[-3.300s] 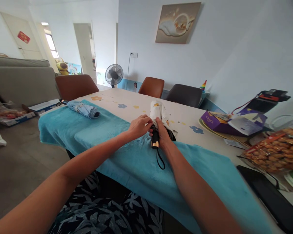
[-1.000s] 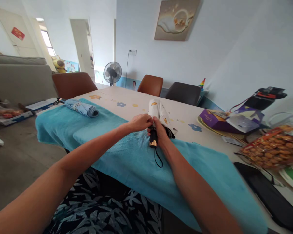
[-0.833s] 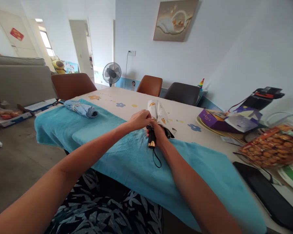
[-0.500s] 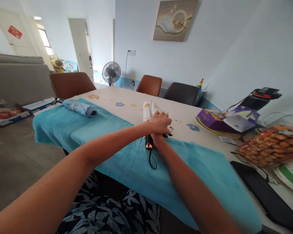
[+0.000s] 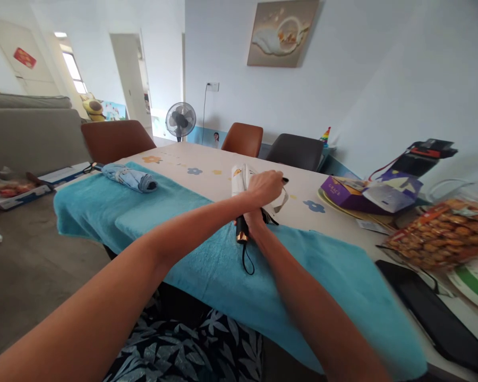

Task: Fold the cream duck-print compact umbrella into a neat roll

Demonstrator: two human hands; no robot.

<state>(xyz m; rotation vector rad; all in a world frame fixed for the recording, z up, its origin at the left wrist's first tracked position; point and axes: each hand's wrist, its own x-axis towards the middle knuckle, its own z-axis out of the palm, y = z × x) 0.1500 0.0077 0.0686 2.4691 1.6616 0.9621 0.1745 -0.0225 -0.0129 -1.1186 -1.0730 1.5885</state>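
Head view showed a white umbrella (image 5: 238, 183) part-way through being gathered up, as far as could be judged. Most of its cloth lay drawn in lengthwise around the shaft, while a loose edge stuck out to the right, so the wrapping and fastening looked unfinished.

The left hand (image 5: 265, 188) crossed over the right, its fingers curled in and apparently pinching that loose cloth; a dark tip and a pale fold showed beside it. The right hand (image 5: 255, 217) was largely hidden beneath, but seemed wrapped around the umbrella just above the handle.

The umbrella pointed away from the person, its handle over the blue towel (image 5: 322, 276) and its far end over the pale desk (image 5: 175, 172); whether it rested there or was slightly raised could not be told. Its cloth carried small orange-yellow prints and looked soft and creased. The black handle (image 5: 242, 229) ended in a gold-coloured band, with a black cord loop (image 5: 247, 263) hanging from it.
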